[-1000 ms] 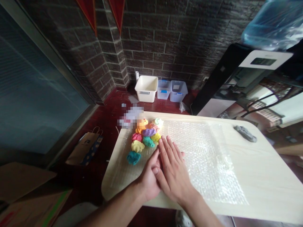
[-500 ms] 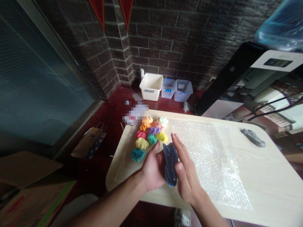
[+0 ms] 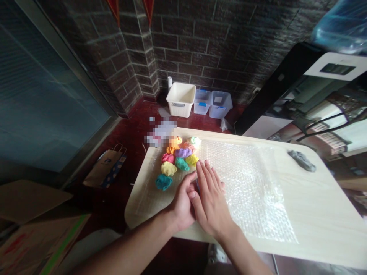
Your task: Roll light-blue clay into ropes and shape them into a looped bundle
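Note:
A dark blue piece of modelling clay [image 3: 197, 185] lies between my two palms, and only a sliver of it shows. My left hand [image 3: 185, 204] is cupped palm up beneath the clay. Across the top, my right hand [image 3: 208, 198] lies flat with its fingers stretched out, hiding most of it. Just beyond my hands, several coloured clay lumps sit in a cluster, among them a yellow lump [image 3: 192, 160], a green lump [image 3: 182, 164], a purple lump [image 3: 183, 152] and a teal lump [image 3: 163, 182].
Bubble wrap [image 3: 246, 187] covers part of the wooden table [image 3: 321, 214]. A grey clay piece [image 3: 302, 160] rests at the right. Beyond the table, a cream bin [image 3: 180, 109] and two clear boxes stand on the floor. A paper bag [image 3: 104, 168] and a cardboard box [image 3: 37, 236] are at left.
My right hand has moved left and over the dark blue clay, which was in plain view on my left hand before. The camera view has shifted slightly.

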The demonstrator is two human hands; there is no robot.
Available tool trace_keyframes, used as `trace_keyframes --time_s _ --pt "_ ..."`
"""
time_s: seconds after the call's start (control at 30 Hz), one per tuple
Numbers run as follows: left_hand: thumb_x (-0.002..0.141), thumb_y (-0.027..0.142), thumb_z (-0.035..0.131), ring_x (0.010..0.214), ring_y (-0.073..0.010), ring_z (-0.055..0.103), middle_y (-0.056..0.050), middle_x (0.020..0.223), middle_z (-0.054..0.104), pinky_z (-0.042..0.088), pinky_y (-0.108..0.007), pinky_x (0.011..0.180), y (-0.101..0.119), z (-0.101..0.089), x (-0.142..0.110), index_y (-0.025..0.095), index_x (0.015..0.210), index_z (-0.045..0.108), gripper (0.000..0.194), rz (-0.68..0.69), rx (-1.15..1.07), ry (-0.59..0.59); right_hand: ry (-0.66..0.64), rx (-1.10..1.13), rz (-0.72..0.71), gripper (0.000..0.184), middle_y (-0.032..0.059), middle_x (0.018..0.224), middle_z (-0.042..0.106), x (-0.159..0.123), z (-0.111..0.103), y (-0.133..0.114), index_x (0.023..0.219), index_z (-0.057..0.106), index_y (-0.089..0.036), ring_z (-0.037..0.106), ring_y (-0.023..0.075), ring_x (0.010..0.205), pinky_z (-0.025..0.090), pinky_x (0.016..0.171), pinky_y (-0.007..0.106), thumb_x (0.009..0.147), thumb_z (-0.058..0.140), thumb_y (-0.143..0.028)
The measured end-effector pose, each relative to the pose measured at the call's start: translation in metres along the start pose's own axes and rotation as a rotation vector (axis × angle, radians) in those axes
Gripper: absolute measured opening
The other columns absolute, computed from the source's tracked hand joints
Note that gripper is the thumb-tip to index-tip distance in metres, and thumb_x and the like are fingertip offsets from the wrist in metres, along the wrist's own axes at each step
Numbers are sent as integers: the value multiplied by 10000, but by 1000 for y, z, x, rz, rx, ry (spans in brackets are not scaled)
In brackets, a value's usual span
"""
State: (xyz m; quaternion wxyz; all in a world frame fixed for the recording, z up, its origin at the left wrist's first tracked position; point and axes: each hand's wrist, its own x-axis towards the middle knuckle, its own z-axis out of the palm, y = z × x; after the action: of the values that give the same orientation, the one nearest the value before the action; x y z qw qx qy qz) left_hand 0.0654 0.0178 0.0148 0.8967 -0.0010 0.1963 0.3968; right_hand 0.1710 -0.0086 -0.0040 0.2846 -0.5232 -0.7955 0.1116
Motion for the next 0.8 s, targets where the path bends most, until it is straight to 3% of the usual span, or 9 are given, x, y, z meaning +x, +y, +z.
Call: trace_keyframes --time_s 0.17,0.33,0.43,0.6,0.67,0.8 --pt "1063 480 462 1377 -310 632 -131 1340 751 380 -462 1246 2 4 -1 169 1422 679 522 30 21 20 13 35 14 706 176 1790 196 -1 -2 4 1728 93 -137 153 364 1665 255 1298 668 1129 304 -446" --pt "1076 443 461 1321 -294 670 -133 1322 755 408 -444 1224 5 5 -2 168 1415 678 488 70 19 27 -8 15 -28 701 217 1729 344 1 -3 4 1710 177 -104 285 375 1623 242 1288 685 1128 291 -479" --pt "1077 494 420 1253 -318 703 -158 1247 775 459 -467 1166 10 4 -3 137 1364 700 537 0 14 39 0 157 -18 664 174 1716 388 3 -10 5 1700 238 -164 335 342 1605 264 1295 651 1131 272 -506" --pt "1046 542 434 1167 -360 727 -208 1119 793 514 -488 1069 17 5 -3 67 1234 743 597 -106 20 54 235 447 238 634 144 1683 445 0 -22 15 1650 361 -220 445 331 1546 395 1239 606 1130 186 -539" --pt "1046 521 437 1168 -358 724 -206 1113 795 511 -485 1065 16 6 -3 71 1240 740 576 -105 25 41 222 429 263 609 149 1689 441 -1 -20 19 1660 338 -217 445 332 1548 393 1234 618 1139 199 -499" --pt "1067 533 373 1199 -343 713 -190 1141 791 482 -481 1101 10 2 -1 93 1309 714 607 -83 22 -28 64 149 107 616 184 1723 376 -1 -7 19 1698 227 -159 361 339 1598 238 1290 670 1144 262 -426"
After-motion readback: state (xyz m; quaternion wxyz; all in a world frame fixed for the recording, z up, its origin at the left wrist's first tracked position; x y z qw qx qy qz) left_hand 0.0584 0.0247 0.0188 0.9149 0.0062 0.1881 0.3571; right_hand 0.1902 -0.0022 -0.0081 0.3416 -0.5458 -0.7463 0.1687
